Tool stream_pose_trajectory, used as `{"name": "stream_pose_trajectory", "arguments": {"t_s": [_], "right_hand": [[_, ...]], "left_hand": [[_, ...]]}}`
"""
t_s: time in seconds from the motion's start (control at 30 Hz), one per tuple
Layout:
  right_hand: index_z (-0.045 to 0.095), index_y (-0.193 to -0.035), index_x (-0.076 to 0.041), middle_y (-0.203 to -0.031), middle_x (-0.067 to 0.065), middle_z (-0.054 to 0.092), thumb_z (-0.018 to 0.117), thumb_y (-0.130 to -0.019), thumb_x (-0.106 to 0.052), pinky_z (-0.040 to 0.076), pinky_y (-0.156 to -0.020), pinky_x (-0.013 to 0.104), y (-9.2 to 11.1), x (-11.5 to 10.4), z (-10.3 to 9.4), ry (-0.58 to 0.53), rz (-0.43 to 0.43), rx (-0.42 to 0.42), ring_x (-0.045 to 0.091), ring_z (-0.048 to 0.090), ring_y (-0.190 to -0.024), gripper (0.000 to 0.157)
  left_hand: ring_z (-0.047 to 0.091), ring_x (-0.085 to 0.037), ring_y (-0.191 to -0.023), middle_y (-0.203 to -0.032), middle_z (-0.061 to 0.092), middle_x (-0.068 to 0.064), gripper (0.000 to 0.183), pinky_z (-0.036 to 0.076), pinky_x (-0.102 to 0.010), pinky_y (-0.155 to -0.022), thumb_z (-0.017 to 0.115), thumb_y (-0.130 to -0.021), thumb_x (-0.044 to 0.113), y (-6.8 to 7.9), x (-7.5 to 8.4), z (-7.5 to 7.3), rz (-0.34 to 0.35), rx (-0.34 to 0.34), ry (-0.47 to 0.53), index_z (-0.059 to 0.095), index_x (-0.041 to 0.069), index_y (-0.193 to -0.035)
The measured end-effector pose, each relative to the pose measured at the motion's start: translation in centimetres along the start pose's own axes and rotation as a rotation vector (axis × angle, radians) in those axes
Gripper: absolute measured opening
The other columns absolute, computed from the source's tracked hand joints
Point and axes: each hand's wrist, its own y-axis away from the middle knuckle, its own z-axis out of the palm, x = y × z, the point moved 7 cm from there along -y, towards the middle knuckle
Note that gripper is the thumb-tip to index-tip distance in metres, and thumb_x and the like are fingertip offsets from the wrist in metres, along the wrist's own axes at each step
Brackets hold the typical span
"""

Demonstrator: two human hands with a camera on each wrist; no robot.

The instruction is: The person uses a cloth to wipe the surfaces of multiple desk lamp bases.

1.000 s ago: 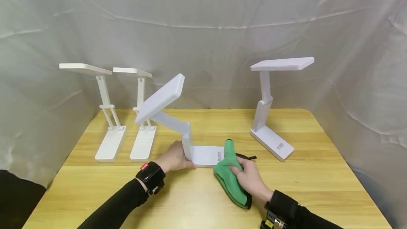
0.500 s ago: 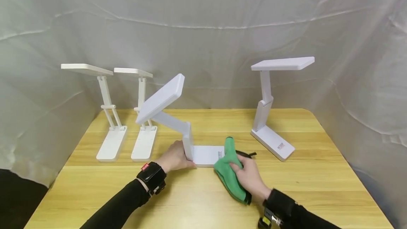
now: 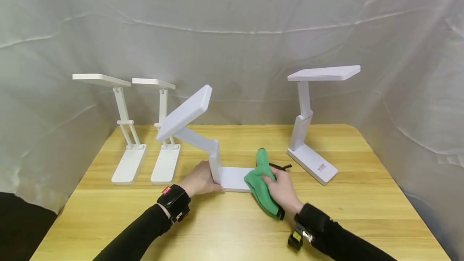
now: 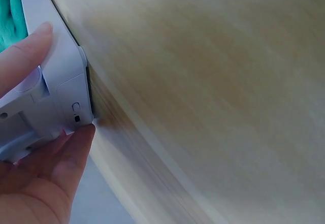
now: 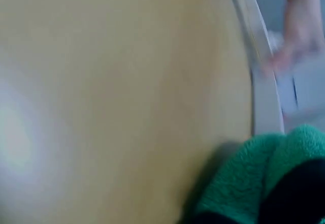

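Observation:
In the middle of the head view stands a white folding desk lamp, its panel tilted up to the left. My left hand grips the hinge end of the lamp's base. The left wrist view has the thumb on top and the fingers at the end face, beside small openings. My right hand pinches a green cloth that lies over the base's right end and hides its printed mark. The right wrist view shows the fuzzy cloth against the base's edge.
Two more white desk lamps stand unfolded at the left, one outer and one inner. Another lamp stands at the back right. A pale sheet hangs behind the wooden table.
My right hand and the green cloth have shifted slightly away from me, and the cloth now covers the base's printed mark. My left hand keeps its grip on the base.

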Motion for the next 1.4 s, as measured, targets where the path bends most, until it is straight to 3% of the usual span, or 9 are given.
{"name": "stream_pose_trajectory", "arguments": {"t_s": [0.13, 0.2, 0.43, 0.53, 0.67, 0.83, 1.0, 1.17, 1.4], "right_hand": [[0.057, -0.125, 0.001, -0.124, 0.018, 0.06, 0.061, -0.09, -0.004, 0.051, -0.09, 0.041, 3.2, -0.1, 0.3, -0.029, -0.033, -0.011, 0.026, 0.058, -0.11, 0.036], [0.056, -0.126, 0.002, -0.124, 0.019, 0.06, 0.06, -0.09, -0.003, 0.051, -0.089, 0.041, 3.7, -0.3, 0.4, -0.047, -0.033, -0.03, 0.027, 0.059, -0.109, 0.037], [0.058, -0.125, 0.0, -0.12, 0.016, 0.063, 0.06, -0.091, -0.007, 0.051, -0.088, 0.042, -0.4, -0.3, -0.2, -0.022, 0.015, -0.037, 0.024, 0.061, -0.103, 0.035], [0.057, -0.126, 0.001, -0.122, 0.016, 0.062, 0.06, -0.091, -0.008, 0.05, -0.09, 0.043, -1.1, -0.2, -0.3, -0.011, 0.003, -0.026, 0.025, 0.059, -0.107, 0.036], [0.06, -0.122, 0.001, -0.122, 0.018, 0.061, 0.062, -0.089, -0.006, 0.051, -0.089, 0.042, 1.2, -0.1, -0.3, 0.01, -0.035, 0.015, 0.025, 0.06, -0.106, 0.034], [0.061, -0.121, 0.0, -0.119, 0.018, 0.063, 0.062, -0.088, -0.001, 0.054, -0.083, 0.036, 4.3, -0.5, 0.1, -0.05, -0.042, -0.024, 0.023, 0.062, -0.102, 0.033], [0.062, -0.121, -0.002, -0.116, 0.015, 0.065, 0.061, -0.09, -0.005, 0.054, -0.081, 0.036, 1.6, -0.3, -0.3, -0.035, 0.017, -0.032, 0.02, 0.063, -0.095, 0.031], [0.057, -0.126, 0.0, -0.121, 0.016, 0.062, 0.06, -0.091, -0.008, 0.052, -0.087, 0.04, -1.0, 0.1, -0.4, -0.036, 0.042, -0.026, 0.023, 0.061, -0.102, 0.036], [0.059, -0.122, 0.002, -0.122, 0.019, 0.061, 0.062, -0.089, -0.004, 0.053, -0.085, 0.039, 3.2, -0.4, 0.3, -0.011, -0.063, 0.013, 0.025, 0.061, -0.105, 0.034]], "left_hand": [[0.062, -0.022, -0.084, -0.09, 0.066, -0.007, 0.056, 0.053, -0.038, -0.082, 0.088, -0.058, 0.024, 0.1, 0.0, 0.2, -0.006, -0.007, 0.007, 0.058, 0.004, -0.1], [0.062, -0.021, -0.083, -0.09, 0.066, -0.006, 0.055, 0.053, -0.037, -0.081, 0.088, -0.058, 0.024, 0.1, -0.1, 0.2, -0.005, -0.01, 0.008, 0.058, 0.004, -0.1], [0.063, -0.022, -0.085, -0.091, 0.065, -0.007, 0.057, 0.053, -0.037, -0.082, 0.088, -0.059, 0.024, -0.1, -0.2, 0.3, -0.009, -0.008, 0.008, 0.057, 0.004, -0.102], [0.062, -0.022, -0.084, -0.09, 0.066, -0.007, 0.055, 0.053, -0.038, -0.082, 0.088, -0.058, 0.023, -0.3, 0.0, 0.4, 0.009, -0.004, 0.001, 0.058, 0.004, -0.101], [0.062, -0.021, -0.081, -0.087, 0.065, -0.005, 0.051, 0.053, -0.036, -0.079, 0.087, -0.059, 0.023, -0.4, 0.2, 0.3, 0.041, 0.004, 0.006, 0.06, 0.005, -0.097], [0.061, -0.02, -0.079, -0.085, 0.065, -0.005, 0.049, 0.053, -0.036, -0.077, 0.088, -0.058, 0.023, -0.2, 0.1, 0.1, 0.049, 0.013, 0.014, 0.06, 0.005, -0.094], [0.061, -0.021, -0.079, -0.085, 0.065, -0.006, 0.05, 0.053, -0.036, -0.077, 0.088, -0.058, 0.023, -0.2, 0.2, 0.1, 0.069, 0.005, 0.001, 0.06, 0.004, -0.095], [0.061, -0.02, -0.081, -0.088, 0.065, -0.006, 0.051, 0.053, -0.036, -0.079, 0.088, -0.058, 0.023, -0.4, 0.2, 0.2, 0.054, 0.001, 0.006, 0.06, 0.004, -0.097], [0.061, -0.02, -0.082, -0.088, 0.065, -0.005, 0.052, 0.053, -0.035, -0.079, 0.088, -0.058, 0.023, -0.2, -0.1, 0.1, 0.038, 0.008, 0.031, 0.06, 0.005, -0.097]]}}
